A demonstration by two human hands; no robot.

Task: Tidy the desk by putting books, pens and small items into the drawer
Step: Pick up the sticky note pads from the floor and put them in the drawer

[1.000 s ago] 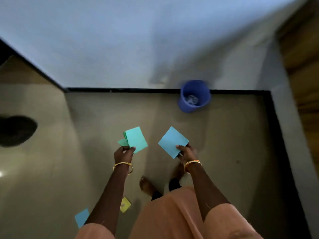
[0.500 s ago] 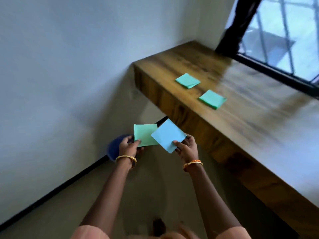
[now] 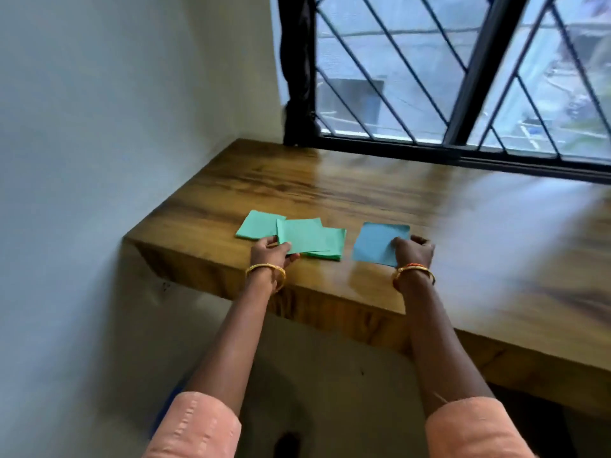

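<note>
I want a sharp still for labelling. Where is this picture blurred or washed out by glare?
Head view: the window grille and the right end of the desk are smeared by motion blur; window light glares pale across the wood there; the green notes, blue note and both hands stay fairly sharp.

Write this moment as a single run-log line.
left hand: holds green paper | right hand: holds blue paper | desk: two green pads | drawer: unseen

a room in a home, in a corner by a window. a wooden desk (image 3: pixel 380 193) is built against a plain pale wall (image 3: pixel 115 127), under a window (image 3: pixel 463 71) with black diagonal bars, with a street outside.
</note>
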